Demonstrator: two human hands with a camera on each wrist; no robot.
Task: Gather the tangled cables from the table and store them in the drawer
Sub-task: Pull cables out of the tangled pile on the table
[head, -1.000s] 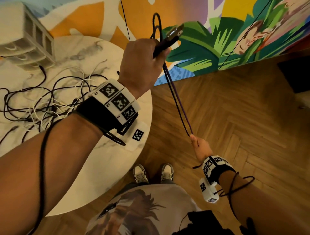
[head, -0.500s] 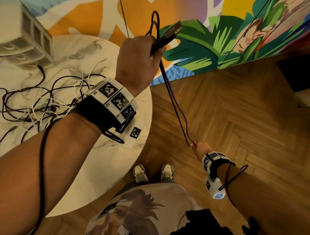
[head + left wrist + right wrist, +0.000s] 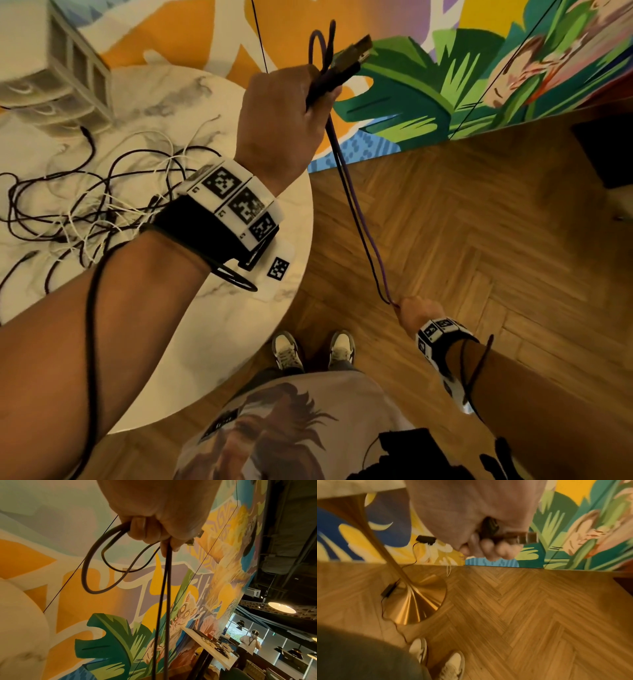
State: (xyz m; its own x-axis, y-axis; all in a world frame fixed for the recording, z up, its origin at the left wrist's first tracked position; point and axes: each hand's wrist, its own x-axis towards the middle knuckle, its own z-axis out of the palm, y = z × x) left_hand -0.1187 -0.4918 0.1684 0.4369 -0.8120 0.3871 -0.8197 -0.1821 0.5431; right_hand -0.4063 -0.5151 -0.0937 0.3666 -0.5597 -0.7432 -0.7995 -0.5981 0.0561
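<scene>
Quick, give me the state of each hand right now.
Left hand: closed around the folded purple cable, plug end up.
Right hand: closed on the cable's lower bend.

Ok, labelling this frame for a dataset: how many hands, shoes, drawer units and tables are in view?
Hands: 2 (left hand, right hand, both gripping the purple cable)
Shoes: 2
Drawer unit: 1
Table: 1
Total: 6

Colourful leaf mural wall (image 3: 428,89), herringbone wood floor (image 3: 479,257), round marble table (image 3: 212,342)
</scene>
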